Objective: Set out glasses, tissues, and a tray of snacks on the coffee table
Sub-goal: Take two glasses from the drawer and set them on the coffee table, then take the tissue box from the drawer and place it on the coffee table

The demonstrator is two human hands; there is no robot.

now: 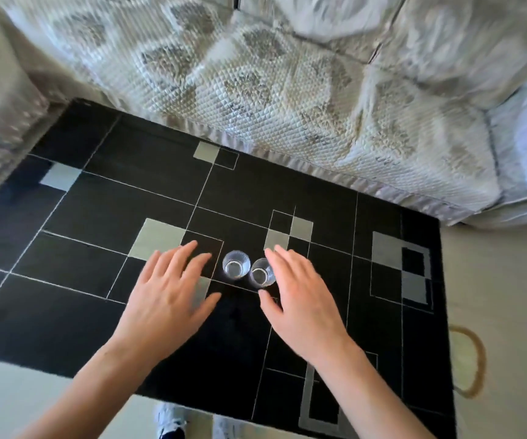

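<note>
Two clear glasses stand upright on the coffee table [97, 217], side by side and almost touching: the left glass [236, 264] and the right glass [261, 272], both near the middle of the black top with its pale lines and grey squares. Both look empty, though that is hard to judge from straight above. The left hand [168, 291] hovers just beside the left glass with its fingers spread and straight, holding nothing. The right hand [300, 296] is likewise spread and holds nothing; its fingers lie over the far side of the right glass, and whether they touch it cannot be told. So the glasses part of the job appears done. No tissues and no tray of snacks show anywhere on the table, so those two items seem still to come. Behind the table runs a sofa [287, 90] under a quilted cover, and by the table's right edge a round woven thing [464, 362] lies on the floor, too unclear to name.
</note>
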